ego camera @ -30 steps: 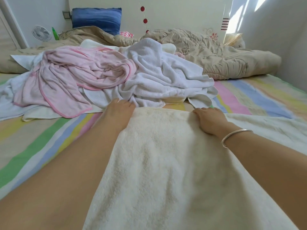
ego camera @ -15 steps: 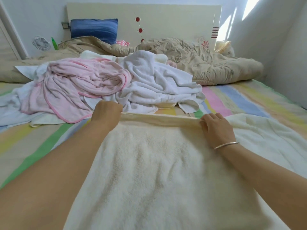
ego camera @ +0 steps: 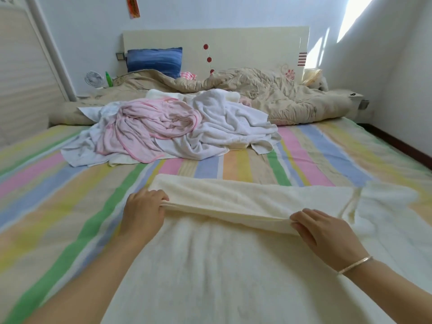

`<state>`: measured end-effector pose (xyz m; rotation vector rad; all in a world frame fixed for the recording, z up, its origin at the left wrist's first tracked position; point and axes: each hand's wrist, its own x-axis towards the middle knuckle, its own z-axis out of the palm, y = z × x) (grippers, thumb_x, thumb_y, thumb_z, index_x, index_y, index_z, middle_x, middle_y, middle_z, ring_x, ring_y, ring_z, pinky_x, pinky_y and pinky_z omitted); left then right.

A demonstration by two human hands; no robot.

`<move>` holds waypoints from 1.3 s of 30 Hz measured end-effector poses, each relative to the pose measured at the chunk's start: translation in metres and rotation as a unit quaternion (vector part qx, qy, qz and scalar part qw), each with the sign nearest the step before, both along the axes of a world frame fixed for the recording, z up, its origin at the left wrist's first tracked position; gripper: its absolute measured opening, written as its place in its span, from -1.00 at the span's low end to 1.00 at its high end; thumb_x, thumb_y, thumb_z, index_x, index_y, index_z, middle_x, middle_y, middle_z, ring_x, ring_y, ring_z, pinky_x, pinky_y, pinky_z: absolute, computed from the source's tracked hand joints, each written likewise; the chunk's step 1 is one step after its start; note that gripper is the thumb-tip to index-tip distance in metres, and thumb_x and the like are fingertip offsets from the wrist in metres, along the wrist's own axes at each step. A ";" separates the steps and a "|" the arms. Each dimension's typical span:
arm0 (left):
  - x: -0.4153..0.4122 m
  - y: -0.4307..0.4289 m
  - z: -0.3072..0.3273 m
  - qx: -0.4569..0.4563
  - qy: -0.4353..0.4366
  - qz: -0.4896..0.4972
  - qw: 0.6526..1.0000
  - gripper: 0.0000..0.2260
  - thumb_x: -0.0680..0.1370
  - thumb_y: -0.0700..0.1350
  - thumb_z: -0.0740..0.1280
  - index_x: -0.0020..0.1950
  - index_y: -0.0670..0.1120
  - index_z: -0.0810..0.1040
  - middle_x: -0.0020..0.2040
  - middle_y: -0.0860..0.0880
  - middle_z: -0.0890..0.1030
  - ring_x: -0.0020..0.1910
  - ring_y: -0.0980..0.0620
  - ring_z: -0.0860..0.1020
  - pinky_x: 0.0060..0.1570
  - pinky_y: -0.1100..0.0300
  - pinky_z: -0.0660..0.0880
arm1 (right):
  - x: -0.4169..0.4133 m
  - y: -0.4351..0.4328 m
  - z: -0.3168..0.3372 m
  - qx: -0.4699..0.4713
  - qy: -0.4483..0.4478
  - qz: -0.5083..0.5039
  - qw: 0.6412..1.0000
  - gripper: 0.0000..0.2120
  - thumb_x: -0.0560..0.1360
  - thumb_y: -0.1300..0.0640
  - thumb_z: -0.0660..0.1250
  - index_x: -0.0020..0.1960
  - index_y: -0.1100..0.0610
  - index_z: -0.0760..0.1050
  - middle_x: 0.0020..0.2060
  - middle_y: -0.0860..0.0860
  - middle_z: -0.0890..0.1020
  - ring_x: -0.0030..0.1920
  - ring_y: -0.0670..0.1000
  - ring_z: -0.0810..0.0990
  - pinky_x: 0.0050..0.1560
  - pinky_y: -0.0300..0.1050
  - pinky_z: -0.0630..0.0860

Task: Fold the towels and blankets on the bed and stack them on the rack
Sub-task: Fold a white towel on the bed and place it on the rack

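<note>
both hands gripped cream towel (ego camera: 233,265) fold edge: left hand (ego camera: 142,212) pinched left end, right hand (ego camera: 327,232) pinched right end, on striped bed (ego camera: 70,206).

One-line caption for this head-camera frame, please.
Left hand and right hand pinch the folded-over edge of a cream towel on the striped sheet; a pink-and-white towel pile lies behind.

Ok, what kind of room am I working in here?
A bedroom, probably in a home: a pastel striped bed sheet, a cream headboard with red dots, a blue pillow against it and a crumpled beige quilt. The left hand and right hand grip a cream terry towel on the sheet.
</note>
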<state>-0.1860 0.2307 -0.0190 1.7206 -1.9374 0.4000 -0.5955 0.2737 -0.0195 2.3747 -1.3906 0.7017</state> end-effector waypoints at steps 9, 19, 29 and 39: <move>0.006 0.168 -0.016 -0.013 0.218 0.004 0.976 -0.69 0.39 -0.39 0.42 -0.01 -0.02 0.67 -0.09 0.09 0.65 -0.06 0.09 0.52 -0.08 0.48 0.40 | -0.008 0.132 0.011 0.027 -0.037 0.043 0.998 -0.68 0.60 -0.07 0.05 -0.04 0.01 0.55 -0.26 -0.17 0.50 -0.27 -0.07 0.55 -0.47 -0.18 0.44; 0.017 0.289 -0.029 -0.051 0.221 0.032 0.973 -0.75 0.38 -0.31 0.43 -0.04 -0.03 0.70 -0.03 0.05 0.65 0.03 0.15 0.55 0.06 0.33 0.43 | 0.007 0.242 0.016 -0.002 -0.075 0.058 0.995 -0.76 0.51 -0.02 0.20 -0.17 0.01 0.62 -0.35 -0.14 0.45 -0.35 -0.08 0.49 -0.53 -0.21 0.37; 0.003 0.350 -0.018 -0.023 0.220 0.027 0.975 -0.76 0.35 -0.23 0.34 -0.07 -0.01 0.70 -0.03 0.11 0.63 0.04 0.17 0.55 0.08 0.53 0.33 | -0.004 0.283 0.027 0.031 -0.078 0.085 0.993 -0.79 0.46 -0.04 0.25 -0.10 -0.12 0.68 -0.39 -0.15 0.45 -0.41 -0.14 0.45 -0.53 -0.20 0.35; 0.002 0.371 -0.025 -0.063 0.116 0.029 0.991 -0.78 0.33 -0.27 0.37 -0.09 -0.07 0.72 -0.06 0.04 0.66 -0.07 0.17 0.51 0.06 0.65 0.20 | -0.004 0.295 0.002 0.110 -0.049 0.095 0.988 -0.65 0.56 -0.18 0.09 -0.01 -0.19 0.66 -0.33 -0.19 0.44 -0.37 -0.13 0.47 -0.46 -0.23 0.41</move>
